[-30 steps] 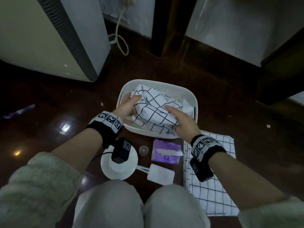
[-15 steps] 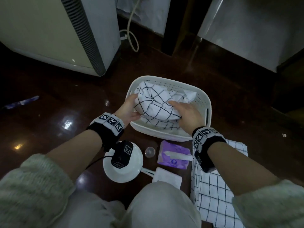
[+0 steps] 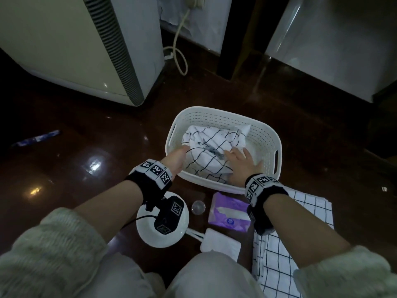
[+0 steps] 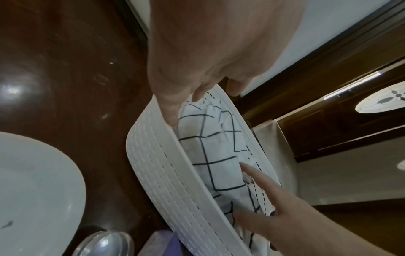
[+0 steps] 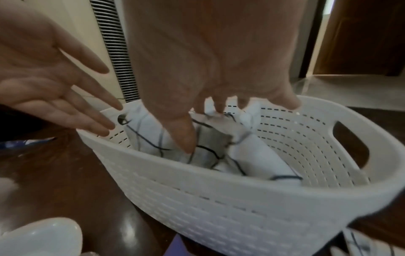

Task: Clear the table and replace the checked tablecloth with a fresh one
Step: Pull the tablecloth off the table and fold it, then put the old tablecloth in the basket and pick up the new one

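Your checked tablecloth (image 3: 211, 150) lies crumpled inside the white basket (image 3: 266, 134), under both your hands. Your left hand (image 3: 176, 161) rests at the basket's near-left rim, fingers straight, grip open. Your right hand (image 3: 241, 163) lies flat on the cloth, fingers spread, holding nothing. The basket holds only that 1 cloth.

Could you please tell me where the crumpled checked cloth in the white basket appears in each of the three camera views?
Head: the crumpled checked cloth lies right of centre, inside the white basket, between both hands.
Left wrist: the cloth is at centre, behind the basket's near wall.
Right wrist: the cloth is at centre, low inside the basket.
Shared landmark: the basket's perforated rim.
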{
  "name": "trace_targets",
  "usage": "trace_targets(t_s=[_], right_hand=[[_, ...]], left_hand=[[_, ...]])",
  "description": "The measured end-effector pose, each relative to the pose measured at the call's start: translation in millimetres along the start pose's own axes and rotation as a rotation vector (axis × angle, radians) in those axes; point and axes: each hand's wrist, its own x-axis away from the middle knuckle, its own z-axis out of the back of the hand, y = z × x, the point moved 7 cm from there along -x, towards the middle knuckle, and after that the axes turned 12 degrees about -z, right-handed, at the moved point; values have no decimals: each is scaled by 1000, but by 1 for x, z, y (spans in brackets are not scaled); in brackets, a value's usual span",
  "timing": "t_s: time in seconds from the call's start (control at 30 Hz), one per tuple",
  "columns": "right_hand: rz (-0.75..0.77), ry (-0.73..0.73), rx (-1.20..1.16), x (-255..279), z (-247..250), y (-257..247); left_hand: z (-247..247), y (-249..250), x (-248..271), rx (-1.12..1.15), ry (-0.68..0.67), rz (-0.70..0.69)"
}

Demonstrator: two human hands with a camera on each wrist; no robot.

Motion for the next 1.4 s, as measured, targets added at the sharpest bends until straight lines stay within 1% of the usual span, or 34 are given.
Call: trace_targets(t_s=[0.03,0.07,0.13,0.2,0.23,0.3,0.4,0.47,0.53,0.6,0.67,0.73,0.77,0.83,0.87,0.97,1.0,1.07,1.1,1.13,1.17,1.2,1.23,1.3,1.33,1.4], right_hand=[[-35,-38,-31,-1,-6,4],[-47,-38,-85,-3,-7,7],[-25,50,-179,-3,0,12],[16,170,-255,1,13,19],[40,217,-306,3,20,24],[73,280,-408,8,30,37],[58,318,-507,23,36,67],[31,350,-556,38,37,95],[-5,420,-604,59,36,128],[-75,498,-650,81,29,168],[-191,531,-696,102,7,211],[-367,535,-796,125,-29,254],[-479,530,-865,137,-51,274],[-730,482,-1004,163,-104,308],[-852,417,-1061,174,-133,319],[-1182,112,-1156,207,-212,329],[-1280,-3,-1192,219,-233,326],[-1401,-181,-1296,231,-272,321],[-1422,-227,-1392,230,-287,317],[-1432,-239,-1531,227,-300,311],[-1432,-213,-1701,222,-311,305],[-1421,-194,-1834,217,-318,300],[-1406,-177,-1909,212,-322,298],[-1343,-216,-1964,205,-325,291],[-1307,-273,-1958,204,-324,285],[-1290,-345,-1912,204,-325,278]], left_hand=[[-1,1,0,-22,13,-15],[-2,4,-1,-50,24,-32],[-4,9,-5,-102,45,-76],[-10,14,-7,-129,30,-132],[-17,17,-4,-156,-5,-159],[-34,26,3,-252,-117,-200],[-70,42,10,-374,-247,-248],[-103,47,14,-355,-318,-238],[-143,44,22,-317,-416,-203],[-186,28,34,-325,-530,-153],[-224,-2,49,-389,-638,-80],[-255,-41,65,-490,-756,16],[-267,-61,73,-547,-815,60],[-283,-97,84,-630,-888,149],[-288,-111,87,-660,-898,189],[-295,-146,85,-767,-862,267],[-298,-152,82,-833,-852,252],[-305,-157,74,-1013,-863,135],[-306,-158,70,-1096,-884,82],[-307,-160,69,-1172,-928,62],[-304,-166,66,-1235,-977,96],[-299,-173,66,-1280,-1024,159],[-293,-179,67,-1308,-1048,246],[-283,-190,66,-1316,-1050,355],[-281,-195,64,-1312,-1038,377],[-281,-199,66,-1325,-1022,374]])
